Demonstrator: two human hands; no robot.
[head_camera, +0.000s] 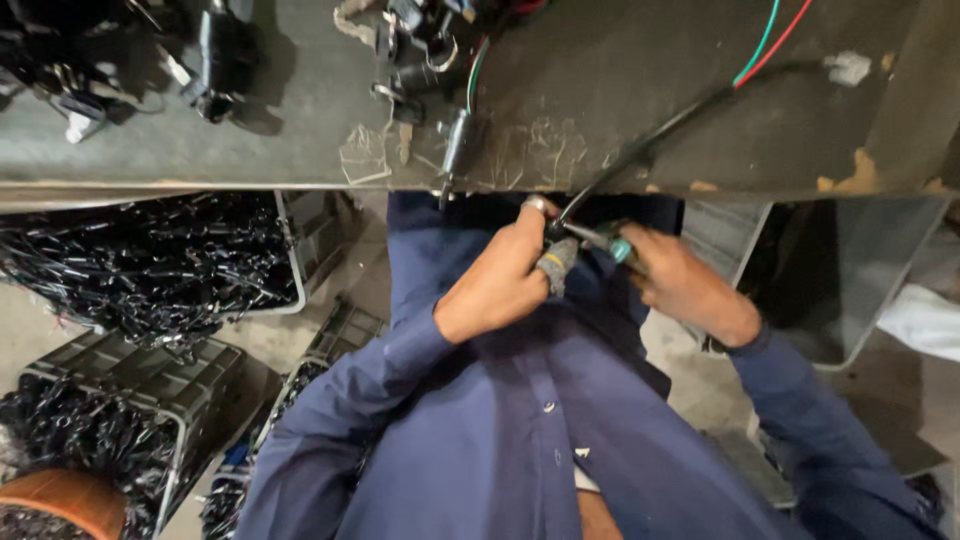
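Down close to the body, dark blue shirt filling the bottom of the view, both sleeves reaching forward. Left hand is curled tight around a small grey part, a ring on one finger, the part poking out between thumb and fingers. Right hand is clenched on a screwdriver with a green handle, its tip aimed left into the spot where the grey part meets a black cable. Hands almost touching, just below the bench edge. That cable runs up and right across the grey workbench, where red and green wires emerge from it. Further back on the bench, a heap of black parts. Off to the left, below, crates full of black wire bundles.
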